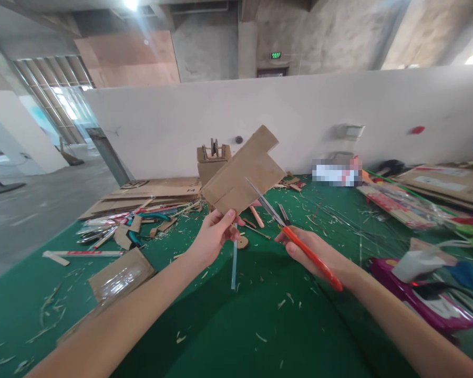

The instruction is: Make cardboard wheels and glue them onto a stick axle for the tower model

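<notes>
My left hand (216, 231) pinches the lower edge of a piece of brown cardboard (240, 176), which is held up tilted and has a notch at its upper right. In my right hand (307, 249) is a pair of scissors (307, 253) with orange handles. Their blades point up and left, with the tip at the cardboard's face; I cannot tell whether they cut into it. A translucent strip (234, 262) hangs below my left hand. Behind the cardboard stands a small cardboard box structure (211, 167), partly hidden. A round cardboard disc (242, 242) lies on the table.
Cardboard sheets (153, 190) lie at the back left, near teal-handled pliers (152, 216). A taped cardboard piece (122, 275) is at left. A purple power strip (425, 299) with plugs is on the right. Scraps litter the green table (291, 336); a white partition (284, 110) rises behind.
</notes>
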`<state>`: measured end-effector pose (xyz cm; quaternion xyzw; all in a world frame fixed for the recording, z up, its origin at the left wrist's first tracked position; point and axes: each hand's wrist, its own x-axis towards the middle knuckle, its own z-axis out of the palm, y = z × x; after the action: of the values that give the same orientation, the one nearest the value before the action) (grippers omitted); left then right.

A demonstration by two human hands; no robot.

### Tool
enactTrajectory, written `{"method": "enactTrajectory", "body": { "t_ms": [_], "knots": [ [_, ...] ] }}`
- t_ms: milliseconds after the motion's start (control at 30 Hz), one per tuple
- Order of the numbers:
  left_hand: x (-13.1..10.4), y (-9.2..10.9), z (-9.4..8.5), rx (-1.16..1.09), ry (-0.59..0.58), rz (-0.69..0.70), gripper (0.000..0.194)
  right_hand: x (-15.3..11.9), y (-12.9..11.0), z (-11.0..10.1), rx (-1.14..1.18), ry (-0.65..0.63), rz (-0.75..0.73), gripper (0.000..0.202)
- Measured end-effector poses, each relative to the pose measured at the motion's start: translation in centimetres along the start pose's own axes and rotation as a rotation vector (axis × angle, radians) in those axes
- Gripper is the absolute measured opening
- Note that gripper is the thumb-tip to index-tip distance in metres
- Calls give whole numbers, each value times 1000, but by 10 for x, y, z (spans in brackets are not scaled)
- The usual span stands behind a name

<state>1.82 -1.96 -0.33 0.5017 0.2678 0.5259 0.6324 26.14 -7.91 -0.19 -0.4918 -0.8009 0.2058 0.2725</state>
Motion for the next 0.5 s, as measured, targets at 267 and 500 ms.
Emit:
{"method": "enactTrajectory", "body": {
  "t_ms": [267,500],
  "knots": [
    [1,0,-3,-5,-30,2,22,-2,-3,-2,-3,13,-30,54],
    [1,1,-5,30,-68,16,23,2,-2,2,-107,33,69,45]
  ]
}}
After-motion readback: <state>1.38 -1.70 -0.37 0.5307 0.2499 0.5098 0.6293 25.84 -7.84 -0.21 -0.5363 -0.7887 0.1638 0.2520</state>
